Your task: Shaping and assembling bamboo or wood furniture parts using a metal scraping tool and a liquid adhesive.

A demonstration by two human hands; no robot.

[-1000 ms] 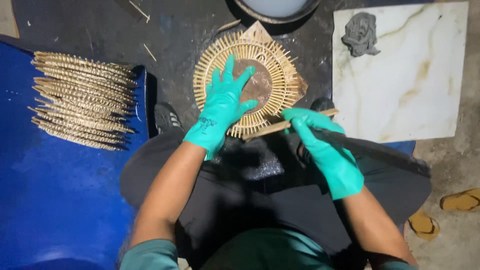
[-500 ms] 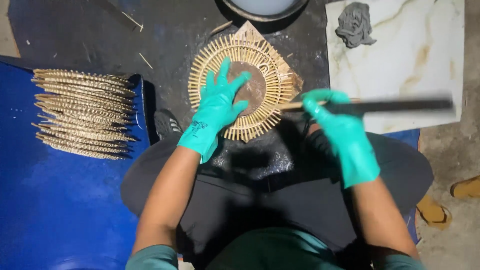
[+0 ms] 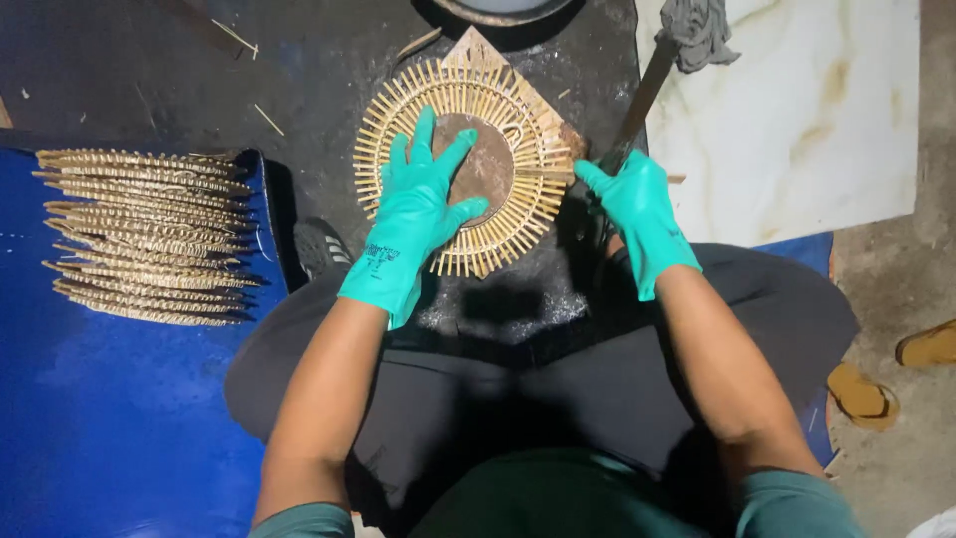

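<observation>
A round sunburst frame of thin bamboo sticks (image 3: 518,120) with a brown disc centre (image 3: 490,159) lies on a dark mat in front of my knees. My left hand (image 3: 418,214), in a teal glove, presses flat on the frame's left and centre with fingers spread. My right hand (image 3: 637,209), also in a teal glove, grips the handle of a long dark blade (image 3: 642,100) that points up and away, its lower end at the frame's right edge.
A stack of finished bamboo sunburst frames (image 3: 144,234) lies on a blue sheet (image 3: 110,418) at the left. A white marble-patterned slab (image 3: 797,120) with a grey rag (image 3: 702,25) is at the upper right. A dark bowl rim (image 3: 498,10) sits at the top; sandals (image 3: 866,394) are at the right.
My right hand has swung the long blade from lying level toward the right to pointing steeply upward. My left hand stays pressed on the frame.
</observation>
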